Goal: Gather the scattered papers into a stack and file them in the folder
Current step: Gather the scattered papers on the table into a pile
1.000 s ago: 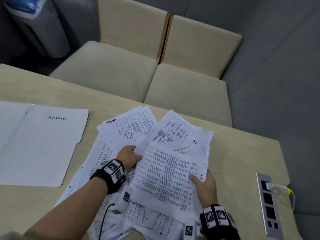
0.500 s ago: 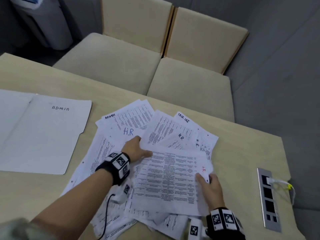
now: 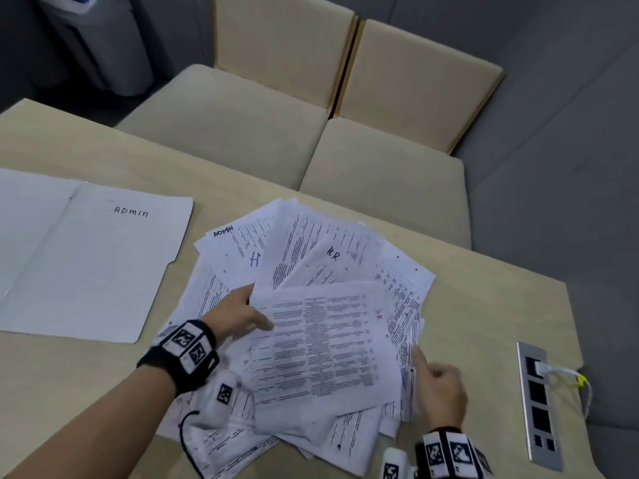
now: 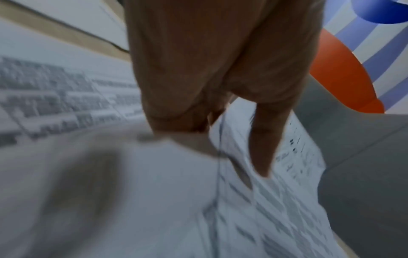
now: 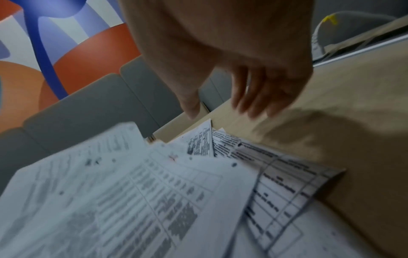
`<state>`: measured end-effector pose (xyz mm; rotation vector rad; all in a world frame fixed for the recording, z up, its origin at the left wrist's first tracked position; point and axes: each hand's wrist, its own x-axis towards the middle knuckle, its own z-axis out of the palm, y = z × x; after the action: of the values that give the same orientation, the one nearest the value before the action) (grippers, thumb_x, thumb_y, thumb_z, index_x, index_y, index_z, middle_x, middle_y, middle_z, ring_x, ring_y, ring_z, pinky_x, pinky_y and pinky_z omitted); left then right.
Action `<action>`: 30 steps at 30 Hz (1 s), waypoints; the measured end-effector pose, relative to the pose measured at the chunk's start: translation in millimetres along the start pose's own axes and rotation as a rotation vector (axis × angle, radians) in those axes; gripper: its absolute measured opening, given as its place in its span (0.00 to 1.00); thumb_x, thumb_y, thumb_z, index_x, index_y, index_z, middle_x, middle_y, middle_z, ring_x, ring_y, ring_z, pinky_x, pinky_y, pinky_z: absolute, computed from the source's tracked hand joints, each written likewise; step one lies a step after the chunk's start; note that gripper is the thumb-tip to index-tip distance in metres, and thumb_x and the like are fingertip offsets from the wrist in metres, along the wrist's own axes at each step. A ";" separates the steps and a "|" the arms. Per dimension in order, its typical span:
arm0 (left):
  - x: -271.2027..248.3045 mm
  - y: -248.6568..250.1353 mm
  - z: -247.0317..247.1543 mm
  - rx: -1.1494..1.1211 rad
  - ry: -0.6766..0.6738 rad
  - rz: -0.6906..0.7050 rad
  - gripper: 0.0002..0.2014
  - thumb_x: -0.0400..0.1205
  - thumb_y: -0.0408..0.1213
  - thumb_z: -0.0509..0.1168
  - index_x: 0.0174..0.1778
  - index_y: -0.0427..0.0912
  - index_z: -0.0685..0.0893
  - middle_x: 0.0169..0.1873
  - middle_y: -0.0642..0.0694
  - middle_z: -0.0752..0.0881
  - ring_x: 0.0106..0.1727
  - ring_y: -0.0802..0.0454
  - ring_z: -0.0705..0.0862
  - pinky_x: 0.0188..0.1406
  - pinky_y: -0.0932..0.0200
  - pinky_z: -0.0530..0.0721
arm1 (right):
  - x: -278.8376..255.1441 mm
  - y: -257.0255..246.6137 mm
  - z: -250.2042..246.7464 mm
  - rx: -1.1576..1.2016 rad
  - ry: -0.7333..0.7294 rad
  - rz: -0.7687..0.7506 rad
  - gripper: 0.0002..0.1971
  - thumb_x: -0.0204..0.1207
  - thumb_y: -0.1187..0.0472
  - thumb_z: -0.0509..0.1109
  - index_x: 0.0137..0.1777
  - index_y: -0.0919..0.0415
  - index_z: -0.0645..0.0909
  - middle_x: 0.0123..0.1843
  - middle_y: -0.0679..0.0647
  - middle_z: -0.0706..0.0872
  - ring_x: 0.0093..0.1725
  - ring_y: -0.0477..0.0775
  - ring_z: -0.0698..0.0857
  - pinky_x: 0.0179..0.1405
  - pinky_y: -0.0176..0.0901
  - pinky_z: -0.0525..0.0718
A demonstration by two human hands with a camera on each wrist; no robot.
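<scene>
Several printed papers (image 3: 304, 257) lie fanned in a loose pile mid-table, some marked H.R or ADMIN. A top sheet (image 3: 321, 344) of dense text lies across them. My left hand (image 3: 238, 316) pinches that sheet's left edge, thumb on top; the left wrist view shows the left hand (image 4: 220, 87) with paper (image 4: 264, 209) caught between thumb and fingers. My right hand (image 3: 439, 388) hovers just off the pile's right edge; the right wrist view shows the right hand (image 5: 243, 69) with relaxed fingers holding nothing above the papers (image 5: 132, 192). The open white folder (image 3: 103, 264), marked ADMIN, lies to the left.
A metal socket panel (image 3: 539, 406) with a white cable plugged in is set into the table (image 3: 484, 305) near its right edge. Two beige chairs (image 3: 380, 188) stand past the far edge. A grey bin (image 3: 96, 39) stands at the far left.
My right hand has let go of the top sheet's right edge and drawn back to the right. The sheet has settled lower on the pile, still held at its left edge.
</scene>
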<state>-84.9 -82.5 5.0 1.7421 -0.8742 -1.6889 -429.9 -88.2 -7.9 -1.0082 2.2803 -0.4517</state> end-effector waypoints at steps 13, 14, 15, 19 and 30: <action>36.9 21.8 30.3 0.605 -0.087 -0.104 0.11 0.74 0.38 0.77 0.38 0.40 0.81 0.32 0.48 0.81 0.29 0.53 0.78 0.29 0.59 0.75 | -15.3 -18.6 18.5 0.429 -0.226 -0.135 0.13 0.80 0.65 0.75 0.63 0.62 0.80 0.60 0.58 0.86 0.57 0.54 0.85 0.62 0.45 0.81; 34.9 20.1 25.9 0.514 -0.078 -0.095 0.08 0.76 0.36 0.74 0.37 0.39 0.81 0.30 0.47 0.81 0.26 0.53 0.77 0.28 0.61 0.75 | -14.5 -14.3 16.1 0.376 -0.130 -0.133 0.12 0.78 0.63 0.76 0.59 0.61 0.81 0.58 0.58 0.87 0.54 0.54 0.85 0.63 0.48 0.82; 33.1 17.2 21.3 0.418 -0.063 -0.088 0.07 0.79 0.34 0.70 0.36 0.39 0.81 0.29 0.46 0.80 0.25 0.52 0.76 0.28 0.60 0.74 | -15.0 -11.7 13.5 0.324 -0.054 -0.115 0.12 0.77 0.58 0.78 0.56 0.61 0.82 0.54 0.58 0.88 0.52 0.56 0.86 0.62 0.50 0.82; 20.8 10.8 23.6 0.077 -0.074 -0.113 0.05 0.87 0.34 0.63 0.54 0.38 0.81 0.31 0.48 0.78 0.23 0.57 0.73 0.21 0.66 0.72 | -16.7 -9.0 19.9 0.145 -0.181 0.009 0.21 0.74 0.38 0.73 0.43 0.56 0.77 0.39 0.52 0.81 0.45 0.57 0.81 0.47 0.46 0.75; 14.7 -3.3 53.5 0.632 0.093 0.001 0.42 0.74 0.58 0.74 0.74 0.35 0.65 0.53 0.43 0.86 0.48 0.46 0.88 0.45 0.54 0.88 | 8.4 -24.3 42.0 0.535 -0.352 0.137 0.42 0.63 0.42 0.86 0.74 0.62 0.78 0.75 0.57 0.80 0.77 0.61 0.78 0.76 0.56 0.76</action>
<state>-138.1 -89.1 -9.8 2.1901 -1.4746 -1.3976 -393.9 -113.1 -30.5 -0.5990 1.7617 -0.7143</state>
